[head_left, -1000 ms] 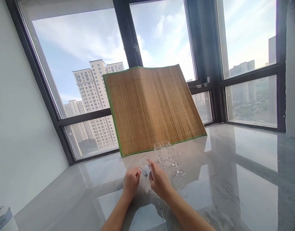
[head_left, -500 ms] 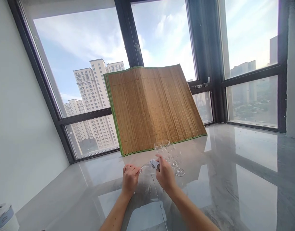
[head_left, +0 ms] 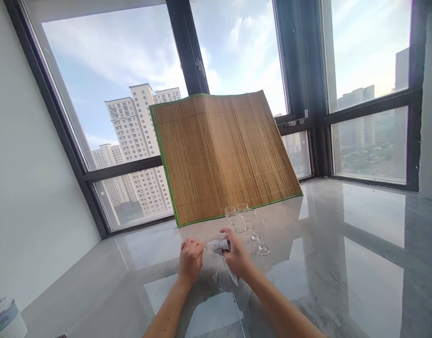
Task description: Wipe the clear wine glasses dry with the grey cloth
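Note:
My left hand [head_left: 189,259] is closed round the stem end of a clear wine glass [head_left: 212,246] held on its side above the marble table [head_left: 343,263]. My right hand [head_left: 237,256] pinches a pale cloth [head_left: 224,244] against the glass's bowl, and part of the cloth hangs down below the hand. Just beyond my right hand stand several more clear stemmed glasses [head_left: 249,225], upright in a tight group.
A bamboo mat [head_left: 219,155] with a green edge leans against the window frame behind the glasses. A white lidded container [head_left: 4,319] shows at the bottom left corner. A white wall runs along the left; large windows line the back and right.
The glass has turned from bowl-up to lying sideways between my hands. My right hand moved the cloth from the stem side to the bowl's mouth and then slightly back.

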The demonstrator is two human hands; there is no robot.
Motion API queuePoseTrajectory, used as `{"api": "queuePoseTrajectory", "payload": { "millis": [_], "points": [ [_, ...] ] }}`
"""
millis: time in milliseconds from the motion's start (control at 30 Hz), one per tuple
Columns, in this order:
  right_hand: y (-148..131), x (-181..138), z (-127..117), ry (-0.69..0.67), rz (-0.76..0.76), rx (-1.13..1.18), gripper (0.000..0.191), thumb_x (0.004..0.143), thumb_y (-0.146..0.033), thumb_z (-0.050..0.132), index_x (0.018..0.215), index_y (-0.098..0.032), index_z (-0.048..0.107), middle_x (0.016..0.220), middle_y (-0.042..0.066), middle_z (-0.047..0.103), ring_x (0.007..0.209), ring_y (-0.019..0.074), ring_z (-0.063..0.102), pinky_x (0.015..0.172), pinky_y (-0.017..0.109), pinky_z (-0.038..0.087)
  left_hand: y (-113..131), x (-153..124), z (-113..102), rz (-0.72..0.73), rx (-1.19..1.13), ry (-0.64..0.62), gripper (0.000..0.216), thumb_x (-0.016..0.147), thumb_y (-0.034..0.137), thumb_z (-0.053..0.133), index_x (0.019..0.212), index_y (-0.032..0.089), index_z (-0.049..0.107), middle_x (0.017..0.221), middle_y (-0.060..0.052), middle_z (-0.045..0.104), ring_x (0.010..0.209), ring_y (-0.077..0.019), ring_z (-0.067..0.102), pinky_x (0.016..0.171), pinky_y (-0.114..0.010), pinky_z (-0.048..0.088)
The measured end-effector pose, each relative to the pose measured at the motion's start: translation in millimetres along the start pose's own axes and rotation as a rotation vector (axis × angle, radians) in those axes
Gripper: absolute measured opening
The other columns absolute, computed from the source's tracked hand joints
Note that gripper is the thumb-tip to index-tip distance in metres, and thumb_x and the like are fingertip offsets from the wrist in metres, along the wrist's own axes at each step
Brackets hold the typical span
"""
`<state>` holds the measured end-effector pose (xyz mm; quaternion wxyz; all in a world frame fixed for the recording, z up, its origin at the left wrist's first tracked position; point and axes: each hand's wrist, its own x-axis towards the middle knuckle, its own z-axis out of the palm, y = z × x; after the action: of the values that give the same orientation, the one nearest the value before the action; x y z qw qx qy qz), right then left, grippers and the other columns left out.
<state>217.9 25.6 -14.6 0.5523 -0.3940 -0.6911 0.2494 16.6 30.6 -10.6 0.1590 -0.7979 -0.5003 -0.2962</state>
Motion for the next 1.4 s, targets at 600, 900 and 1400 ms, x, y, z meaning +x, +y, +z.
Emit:
{"api": "queuePoseTrajectory", "payload": {
  "millis": [600,900,1400],
  "points": [
    [-19.1,0.1,-8.1,-0.124,0.261,0.571,0.054,0.056,-0.016,0.064,0.105,-0.023,0.045,0.069,-0.007,0.058,0.057,0.0119,0.05,0.052,0.021,0.032,8.2,-3.5,7.6,-0.252,-0.141,0.044,0.025,0.086,0.022,0.05,0.084,0.027,0.075,0.091,-0.006,0.073,0.101,-0.0257,0.059,0.107,-0.044,0.029],
    [-14.6,6.6,-10.7,0.194,0.106,0.315,0.045,0.068,-0.021,0.062,0.111,-0.023,0.047,0.075,-0.003,0.063,0.071,0.0181,0.06,0.067,0.028,0.043,12.7,3.7,12.1,-0.805,-1.266,0.149,0.03,0.085,0.05,0.057,0.082,0.02,0.06,0.103,-0.012,0.075,0.106,-0.0261,0.067,0.092,-0.04,0.049],
    [-22.0,-8.3,3.7,-0.249,0.404,0.572,0.064,0.055,-0.015,0.063,0.117,-0.022,0.052,0.085,-0.001,0.066,0.069,0.0165,0.062,0.059,0.024,0.045,35.1,2.6,10.4,-0.893,-1.798,0.113,0.022,0.082,0.044,0.068,0.083,0.022,0.063,0.111,-0.008,0.071,0.113,-0.0246,0.064,0.094,-0.041,0.055]
  ]
}}
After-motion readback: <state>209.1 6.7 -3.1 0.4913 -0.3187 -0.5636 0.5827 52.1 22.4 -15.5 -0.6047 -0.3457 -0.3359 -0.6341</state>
